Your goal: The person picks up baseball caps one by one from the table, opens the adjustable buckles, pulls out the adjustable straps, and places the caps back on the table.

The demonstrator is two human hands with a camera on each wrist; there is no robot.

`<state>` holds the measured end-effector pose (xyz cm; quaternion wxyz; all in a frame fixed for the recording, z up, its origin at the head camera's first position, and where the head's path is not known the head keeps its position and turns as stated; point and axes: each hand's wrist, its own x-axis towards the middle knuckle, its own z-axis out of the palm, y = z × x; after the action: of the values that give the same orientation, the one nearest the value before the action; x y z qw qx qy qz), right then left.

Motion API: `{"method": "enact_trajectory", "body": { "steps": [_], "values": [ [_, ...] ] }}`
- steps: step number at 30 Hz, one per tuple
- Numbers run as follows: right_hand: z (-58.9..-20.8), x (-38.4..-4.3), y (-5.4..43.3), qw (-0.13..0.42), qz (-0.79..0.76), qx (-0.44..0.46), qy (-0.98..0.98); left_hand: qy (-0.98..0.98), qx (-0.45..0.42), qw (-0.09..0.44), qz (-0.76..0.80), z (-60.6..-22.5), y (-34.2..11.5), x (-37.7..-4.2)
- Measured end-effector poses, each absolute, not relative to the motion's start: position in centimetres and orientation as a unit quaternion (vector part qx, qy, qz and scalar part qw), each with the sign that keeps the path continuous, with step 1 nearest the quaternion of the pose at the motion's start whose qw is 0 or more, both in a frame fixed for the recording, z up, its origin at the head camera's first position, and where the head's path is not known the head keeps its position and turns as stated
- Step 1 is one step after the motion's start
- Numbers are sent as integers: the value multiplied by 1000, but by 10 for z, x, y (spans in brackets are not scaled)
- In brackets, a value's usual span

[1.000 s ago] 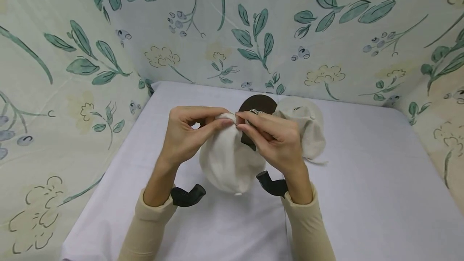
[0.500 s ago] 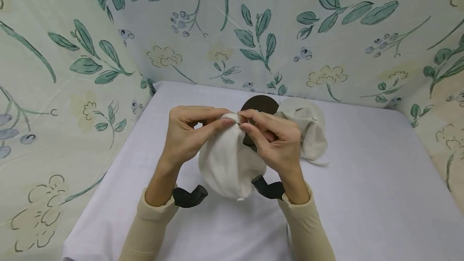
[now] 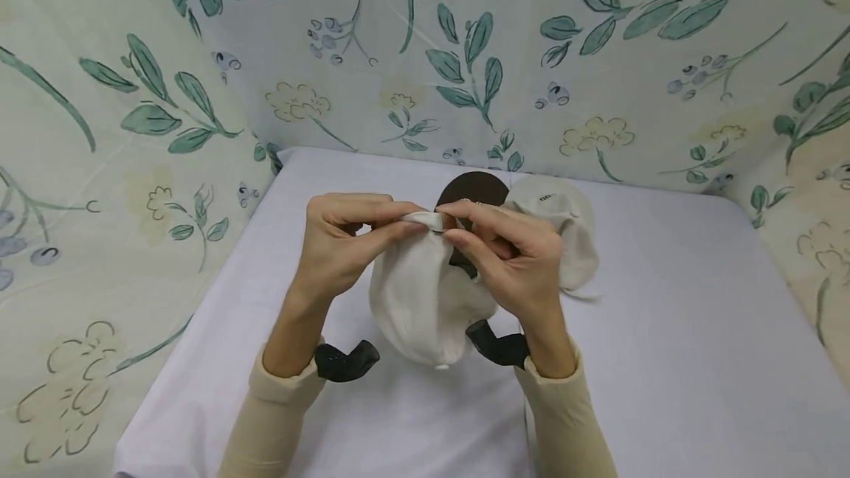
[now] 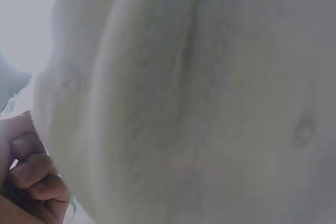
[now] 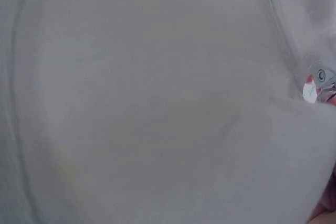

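Observation:
A cream baseball cap [image 3: 412, 301] hangs crown-down between the two hands, its top button lowest. The left hand [image 3: 335, 246] pinches the cap's back strap [image 3: 425, 220] between thumb and fingers. At the strap's right end, the thumb and index finger of the right hand [image 3: 514, 253] pinch it, with only a short gap between the hands. Pale crown cloth, with seams and a stitched eyelet [image 4: 304, 130], fills most of the left wrist view. In the right wrist view a round metal piece [image 5: 321, 75] shows at the right edge beside a small white patch.
Behind the hands a dark brown brim [image 3: 474, 189] lies on the white-covered table [image 3: 677, 316], partly hidden. Beside it lies another cream cap [image 3: 554, 205] with small dark lettering. Floral cloth [image 3: 372, 35] rises behind and at the sides. Black wrist mounts [image 3: 347, 361] jut inward.
The crown has swung slightly lower and to the right. The right hand's fingers have shifted a little right, and more of the strap shows between the hands.

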<state>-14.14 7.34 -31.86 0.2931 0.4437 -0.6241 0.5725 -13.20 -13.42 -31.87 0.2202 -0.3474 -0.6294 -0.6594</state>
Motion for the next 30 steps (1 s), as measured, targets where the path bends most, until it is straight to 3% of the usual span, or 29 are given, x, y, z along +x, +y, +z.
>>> {"method": "enact_trajectory", "body": {
  "steps": [20,30],
  "values": [
    [-324,-148,78,223,642,437,-590,-633,-361,214,-650,-314,-136,-130],
    [-323,-148,75,224,667,401,-587,-683,-317,209,-623,-312,-134,-127]
  ]
}}
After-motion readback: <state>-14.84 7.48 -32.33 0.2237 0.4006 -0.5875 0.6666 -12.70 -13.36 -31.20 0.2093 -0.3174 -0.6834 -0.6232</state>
